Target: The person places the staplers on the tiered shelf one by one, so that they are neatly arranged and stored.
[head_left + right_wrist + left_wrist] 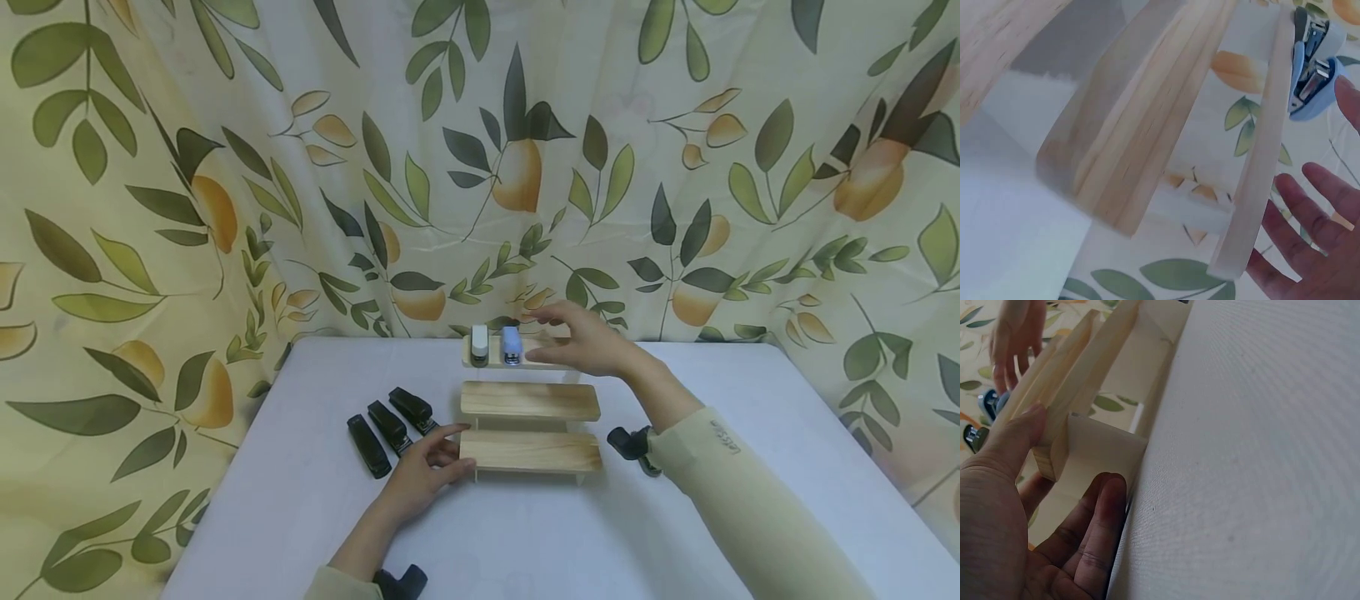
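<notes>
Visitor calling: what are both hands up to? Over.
Left hand pinching front shelf. Right hand hovering beside blue stapler on back shelf, holding nothing. No obstruction visible between them.

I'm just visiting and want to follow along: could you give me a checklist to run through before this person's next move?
1. Lowest board steadied: ok, the left hand grips its left end.
2. White stapler on the top board: ok.
3. Blue stapler beside it: ok.
4. Right hand clear of the blue stapler: cannot tell, the fingers are very near.
5. Black staplers on a board: not ok, three lie on the table.
</notes>
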Tool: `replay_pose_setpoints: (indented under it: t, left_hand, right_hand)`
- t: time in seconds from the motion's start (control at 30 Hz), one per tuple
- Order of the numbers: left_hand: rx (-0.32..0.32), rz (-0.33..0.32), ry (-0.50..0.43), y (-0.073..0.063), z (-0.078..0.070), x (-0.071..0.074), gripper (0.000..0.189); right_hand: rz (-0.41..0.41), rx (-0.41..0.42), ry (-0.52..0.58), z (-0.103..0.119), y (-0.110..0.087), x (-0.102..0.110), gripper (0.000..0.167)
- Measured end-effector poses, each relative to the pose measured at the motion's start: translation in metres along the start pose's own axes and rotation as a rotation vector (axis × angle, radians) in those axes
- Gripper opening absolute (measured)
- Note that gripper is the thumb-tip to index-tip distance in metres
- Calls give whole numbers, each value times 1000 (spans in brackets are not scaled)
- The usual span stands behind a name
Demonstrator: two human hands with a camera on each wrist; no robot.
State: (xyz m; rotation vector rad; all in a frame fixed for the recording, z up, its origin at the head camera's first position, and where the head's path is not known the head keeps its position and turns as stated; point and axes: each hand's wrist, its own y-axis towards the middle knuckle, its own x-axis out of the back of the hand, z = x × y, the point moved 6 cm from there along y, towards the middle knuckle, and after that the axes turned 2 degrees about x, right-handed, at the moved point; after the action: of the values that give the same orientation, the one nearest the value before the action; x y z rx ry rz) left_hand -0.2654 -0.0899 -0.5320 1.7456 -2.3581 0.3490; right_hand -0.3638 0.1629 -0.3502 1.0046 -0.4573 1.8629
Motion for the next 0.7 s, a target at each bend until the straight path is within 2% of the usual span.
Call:
replay_pose_setpoints:
  t: [0.7]
  left_hand:
    - [-12, 6, -4, 0, 0, 2, 57]
  right_hand:
    - [-29, -51, -143, -25, -25, 28, 72]
